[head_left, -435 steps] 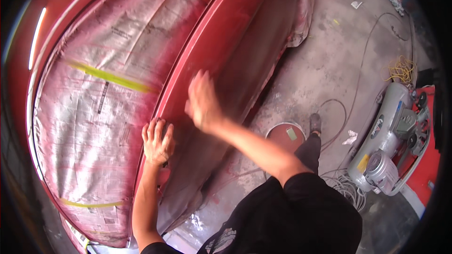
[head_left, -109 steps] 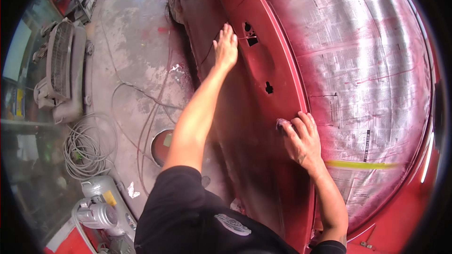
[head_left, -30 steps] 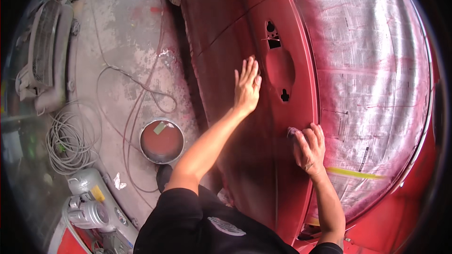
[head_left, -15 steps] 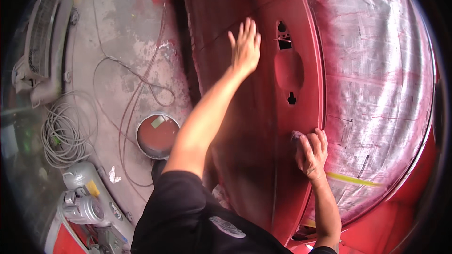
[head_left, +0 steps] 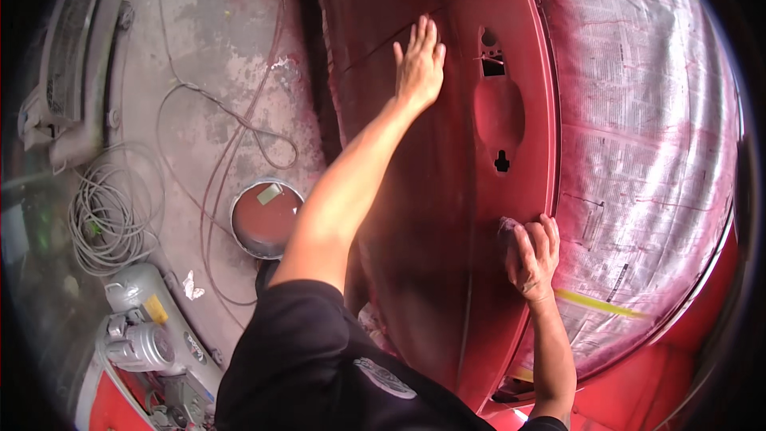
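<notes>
My left hand (head_left: 419, 68) lies with spread fingers on a dull red car door (head_left: 423, 191), its fingertips at the panel seam. My right hand (head_left: 533, 257) is at the door's upper edge, left of the paper-covered window. Its fingers curl round a small, crumpled, greyish piece (head_left: 507, 226), mostly hidden and too unclear to name. Between the hands, nearer the window side, the door has a handle recess (head_left: 499, 114) with cut-out holes above and below it.
Printed paper (head_left: 638, 152) with yellow tape (head_left: 602, 303) covers the window area. On the floor at left are a round container (head_left: 259, 231) of reddish liquid, looping hoses (head_left: 231, 144), a coiled hose (head_left: 108, 223), a grey compressor (head_left: 148, 343) and a detached bumper (head_left: 76, 72).
The view has shifted slightly, so the door appears a little farther right and up. Both hands keep nearly the same places on it; my left fingertips now reach the seam.
</notes>
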Tool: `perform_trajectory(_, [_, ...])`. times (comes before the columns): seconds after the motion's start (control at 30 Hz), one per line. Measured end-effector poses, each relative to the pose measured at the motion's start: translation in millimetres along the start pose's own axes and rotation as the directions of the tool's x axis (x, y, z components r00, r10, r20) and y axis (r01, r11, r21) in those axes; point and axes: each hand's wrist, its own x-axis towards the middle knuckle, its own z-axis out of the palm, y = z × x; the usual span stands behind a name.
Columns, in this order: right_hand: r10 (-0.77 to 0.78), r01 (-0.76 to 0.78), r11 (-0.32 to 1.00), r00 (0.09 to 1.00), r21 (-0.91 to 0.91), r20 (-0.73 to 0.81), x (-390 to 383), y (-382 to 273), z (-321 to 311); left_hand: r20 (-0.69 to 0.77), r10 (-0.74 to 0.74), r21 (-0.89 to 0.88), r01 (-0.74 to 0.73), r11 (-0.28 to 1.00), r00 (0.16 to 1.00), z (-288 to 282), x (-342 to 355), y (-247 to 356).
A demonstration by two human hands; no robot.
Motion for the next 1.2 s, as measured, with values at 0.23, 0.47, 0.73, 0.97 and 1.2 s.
perform_trajectory(0.23, [0.002, -0.004, 1.000, 0.999, -0.029, -0.048, 0, 1, 3, 0.008, 0.071, -0.140, -0.069, 0.988, 0.997, 14, -29, 31])
perform_trajectory(0.47, [0.014, -0.014, 1.000, 1.000, -0.007, -0.024, 0, -3, 2, -0.045, -0.032, -0.342, 0.015, 0.939, 0.998, 21, -53, 55])
perform_trajectory(0.73, [0.014, -0.014, 1.000, 1.000, -0.001, 0.003, -3, 1, 0, -0.027, -0.055, -0.323, 0.044, 0.945, 0.998, 4, 18, 53])
perform_trajectory(0.97, [0.003, -0.004, 1.000, 1.000, -0.019, -0.030, -1, 4, 4, -0.051, -0.002, -0.322, -0.015, 0.947, 0.999, 19, -2, 44])
perform_trajectory(1.2, [0.029, -0.029, 0.999, 1.000, -0.016, 0.004, -1, 1, 2, 0.026, 0.064, -0.159, -0.059, 0.985, 0.998, 25, -67, 40])
